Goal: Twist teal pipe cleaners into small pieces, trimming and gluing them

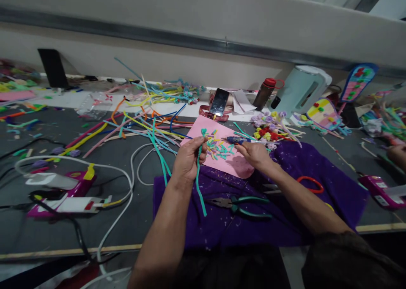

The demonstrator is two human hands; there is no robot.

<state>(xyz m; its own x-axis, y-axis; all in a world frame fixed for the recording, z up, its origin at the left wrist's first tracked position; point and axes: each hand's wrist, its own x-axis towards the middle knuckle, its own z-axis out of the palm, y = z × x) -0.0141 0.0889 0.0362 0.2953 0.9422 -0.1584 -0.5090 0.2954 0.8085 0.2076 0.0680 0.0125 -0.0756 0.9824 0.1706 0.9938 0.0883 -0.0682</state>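
Note:
Pinched in the fingers of my left hand [189, 156] is a green pipe cleaner [199, 192]; its top is bent into a small loop and its tail hangs over the purple cloth. My right hand [255, 154] grips a small dark blue tool [234, 140] with a narrow tip pointing left toward the pipe cleaner. Its kind is not clear, as my fingers cover part of it. Beneath both hands lies a pink sheet [233, 167] scattered with short green, yellow and purple cut pieces [223, 148]. Pliers with green handles [249, 200] rest on the purple cloth [215, 232], below my hands.
Long coloured pipe cleaners [158, 130] spread to the left, beside a white cable [131, 183] and a magenta power strip [74, 192]. Behind the sheet are a phone [219, 101], a bottle [264, 95] and a kettle [298, 88]. Red-handled scissors [312, 185] lie near my right forearm. Another person's hand [398, 156] shows far right.

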